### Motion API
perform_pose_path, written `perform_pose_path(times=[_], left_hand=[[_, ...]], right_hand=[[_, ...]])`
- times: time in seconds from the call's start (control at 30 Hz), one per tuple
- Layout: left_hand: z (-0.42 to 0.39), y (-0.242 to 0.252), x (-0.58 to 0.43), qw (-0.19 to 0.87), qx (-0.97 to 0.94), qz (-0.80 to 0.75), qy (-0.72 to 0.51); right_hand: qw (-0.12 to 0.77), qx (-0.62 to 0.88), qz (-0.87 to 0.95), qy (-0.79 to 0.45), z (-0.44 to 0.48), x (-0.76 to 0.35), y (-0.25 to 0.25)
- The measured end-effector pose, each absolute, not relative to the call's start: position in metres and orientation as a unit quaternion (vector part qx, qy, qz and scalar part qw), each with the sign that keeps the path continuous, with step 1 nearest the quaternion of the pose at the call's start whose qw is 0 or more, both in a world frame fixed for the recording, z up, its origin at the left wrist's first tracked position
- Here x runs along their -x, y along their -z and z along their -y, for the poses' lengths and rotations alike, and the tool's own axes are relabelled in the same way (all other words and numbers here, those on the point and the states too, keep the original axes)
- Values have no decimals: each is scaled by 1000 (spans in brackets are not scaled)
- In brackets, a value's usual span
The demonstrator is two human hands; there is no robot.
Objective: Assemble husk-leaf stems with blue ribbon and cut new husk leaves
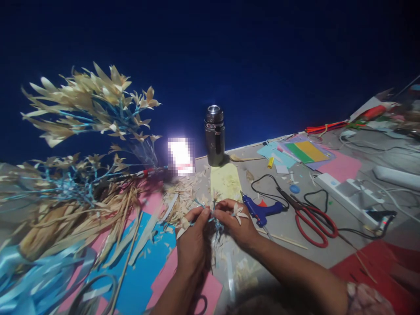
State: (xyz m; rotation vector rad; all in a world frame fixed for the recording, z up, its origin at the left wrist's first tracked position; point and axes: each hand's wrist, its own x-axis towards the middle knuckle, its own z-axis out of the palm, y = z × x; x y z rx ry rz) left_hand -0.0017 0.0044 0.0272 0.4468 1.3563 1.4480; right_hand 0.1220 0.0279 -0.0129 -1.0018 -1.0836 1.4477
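Observation:
Both hands meet near the middle of the table, fingers pinched close together. Between them is a small craft flower sprig [215, 204] with blue-wrapped stems and pale, dried-leaf petals. My left hand [194, 236] is closed on its blue stem from the left. From the right, my right hand [236, 225] pinches the same sprig, and a pale flower [240, 213] shows against its fingers. Another pale flower [183, 226] lies against the left hand. The fingertips partly hide the stems. Just right of the right hand lies a blue glue gun [262, 210].
Red-handled scissors [316, 227] and a white power strip [348, 199] with cables lie to the right. A dark flask [215, 142] stands at the back beside a bright light [181, 155]. Finished flower branches [98, 105], dried strips [121, 201] and blue ribbon [42, 278] fill the left.

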Motion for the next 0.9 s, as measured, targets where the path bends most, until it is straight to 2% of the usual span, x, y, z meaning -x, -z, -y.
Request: perform_pose_path(times=[0.2,0.33,0.5,0.77,0.9], left_hand=[[-2,-35,7,559,-148,-548,-605],[7,-33,8,607,-222,-514,-564],[7,-19,12,503,-330,-585,-544],[7,-16,11,461,-336,-619,-540],[3,-21,11,490,-294,-590,-570]], right_hand=[[410,407,419,-700,-23,-117,6],[417,444,403,-683,-23,-115,2],[428,445,406,-674,-25,-114,3],[434,425,387,-694,-23,-113,-2],[412,399,389,-721,-24,-113,8]])
